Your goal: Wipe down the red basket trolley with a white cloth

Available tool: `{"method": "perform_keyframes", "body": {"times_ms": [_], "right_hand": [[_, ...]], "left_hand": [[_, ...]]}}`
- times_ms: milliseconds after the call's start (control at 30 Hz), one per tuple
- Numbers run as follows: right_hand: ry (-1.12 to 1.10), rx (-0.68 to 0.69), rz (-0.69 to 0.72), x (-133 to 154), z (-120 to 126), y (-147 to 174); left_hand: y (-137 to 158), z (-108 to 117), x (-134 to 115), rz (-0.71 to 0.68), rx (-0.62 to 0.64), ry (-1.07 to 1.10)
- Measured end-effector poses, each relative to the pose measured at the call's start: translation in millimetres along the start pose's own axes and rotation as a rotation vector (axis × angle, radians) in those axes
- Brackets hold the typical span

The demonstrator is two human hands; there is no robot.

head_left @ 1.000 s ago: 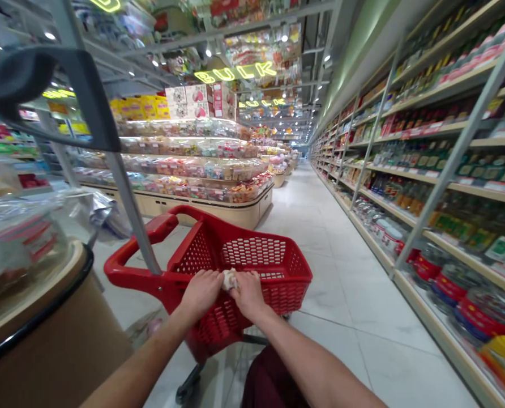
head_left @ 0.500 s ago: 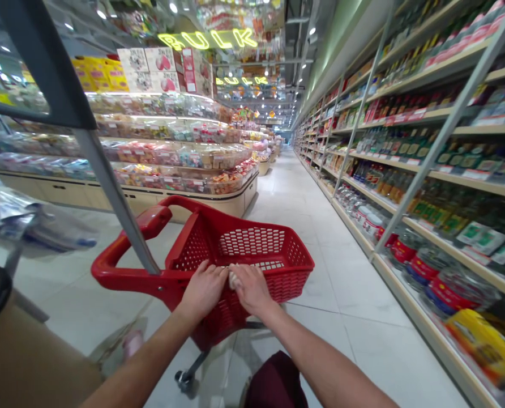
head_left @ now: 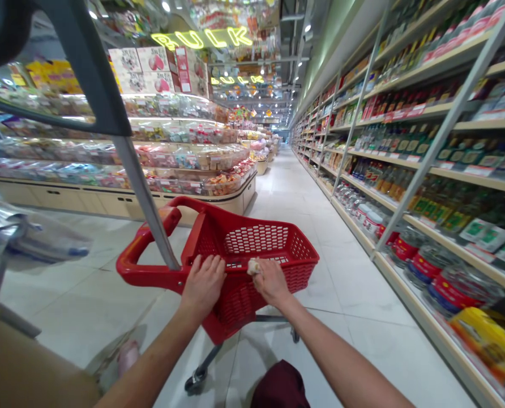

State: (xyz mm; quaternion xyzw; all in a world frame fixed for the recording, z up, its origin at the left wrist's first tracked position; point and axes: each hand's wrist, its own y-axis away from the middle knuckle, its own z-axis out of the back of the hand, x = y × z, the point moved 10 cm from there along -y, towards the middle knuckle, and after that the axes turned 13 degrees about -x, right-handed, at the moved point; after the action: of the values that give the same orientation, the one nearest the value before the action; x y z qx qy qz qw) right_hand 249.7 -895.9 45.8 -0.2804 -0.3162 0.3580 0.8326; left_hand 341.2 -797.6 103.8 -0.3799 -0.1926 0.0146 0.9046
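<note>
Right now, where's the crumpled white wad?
Head view, just below centre: the white wad is in the right hand, at the near rim of the red basket, right of the left hand.

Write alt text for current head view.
A person's left hand rests on the near rim of a red shopping cart, while the right hand holds a pale wad there. A tiered display stands left, below a neon BULK sign; bottle-lined shelves run along the right.

A pale tiled floor (head_left: 341, 241) bears the red cart (head_left: 235, 303), a beige display counter (head_left: 108, 200) and shelving (head_left: 436, 148).
</note>
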Motion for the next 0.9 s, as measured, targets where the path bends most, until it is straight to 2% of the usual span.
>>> {"method": "perform_keyframes", "body": {"times_ms": [67, 133, 200, 267, 333, 400, 433, 467, 533, 633, 667, 733, 800, 867, 900], "right_hand": [[0.060, -0.013, -0.071, -54, 24, -2], [0.106, -0.042, -0.147, -102, 45, -4], [0.119, -0.044, -0.172, -114, 46, -10], [0.094, -0.020, -0.136, -81, 25, -16], [0.038, -0.001, -0.062, -23, -6, -22], [-0.075, -0.045, 0.018, 29, -25, -25], [-0.112, -0.049, 0.047, 41, -30, -25], [-0.128, -0.047, 0.063, 40, -33, -24], [-0.083, -0.016, 0.053, 4, -26, -18], [0.113, -0.083, -0.143, -104, 13, -8], [0.146, -0.118, -0.195, -130, 26, -4], [0.196, -0.185, -0.279, -154, 43, 4], [0.208, -0.219, -0.304, -133, 40, 7], [0.170, -0.200, -0.235, -83, 20, 4], [0.107, -0.161, -0.127, -51, 7, 0]], "left_hand": [[3, 6, 10, 0.002, -0.045, -0.035], [6, 6, 17, 0.007, -0.036, -0.030], [7, 4, 21, 0.017, -0.035, -0.011], [4, 1, 23, 0.027, -0.056, 0.001], [-1, -4, 27, 0.035, -0.077, 0.005], [-5, -10, 32, 0.033, -0.086, 0.008], [-6, -13, 34, 0.026, -0.082, 0.011], [-7, -16, 35, 0.017, -0.074, 0.015], [-6, -21, 37, 0.004, -0.049, 0.032], [-4, -20, 38, 0.015, -0.039, 0.060], [-3, -18, 37, 0.023, -0.046, 0.068], [-3, -15, 36, 0.041, -0.057, 0.079], [-3, -13, 35, 0.055, -0.055, 0.089], [-3, -12, 34, 0.052, -0.049, 0.099], [-3, -11, 34, 0.043, -0.046, 0.100]]}}
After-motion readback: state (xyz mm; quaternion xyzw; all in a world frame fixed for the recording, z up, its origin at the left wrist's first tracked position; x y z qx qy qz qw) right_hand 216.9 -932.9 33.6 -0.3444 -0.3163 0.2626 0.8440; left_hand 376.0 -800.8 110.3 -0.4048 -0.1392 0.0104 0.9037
